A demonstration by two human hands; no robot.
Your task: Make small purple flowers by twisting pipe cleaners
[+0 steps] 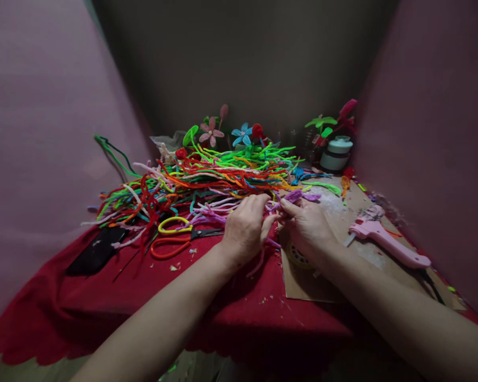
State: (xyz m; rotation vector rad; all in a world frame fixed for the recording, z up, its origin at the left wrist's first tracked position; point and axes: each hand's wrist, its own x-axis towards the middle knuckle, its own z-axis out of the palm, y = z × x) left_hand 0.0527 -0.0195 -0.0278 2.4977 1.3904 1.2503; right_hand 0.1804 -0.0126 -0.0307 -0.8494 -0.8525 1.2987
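Observation:
A big loose heap of coloured pipe cleaners (207,180) lies across a red cloth (135,297) on the table. My left hand (245,228) rests at the near edge of the heap, fingers curled round purple and pink pipe cleaners (298,196). My right hand (308,225) meets it from the right, thumb and fingers pinched on the same purple strands. A pink strand hangs down below my left hand. Both hands sit over the left edge of a brown cardboard sheet (342,276).
Scissors with yellow and orange handles (173,236) lie left of my hands. A black flat object (97,252) lies further left. A pink glue gun (386,239) rests on the cardboard at right. Finished pipe-cleaner flowers (227,132) and a white jar (336,153) stand at the back. Pink walls close both sides.

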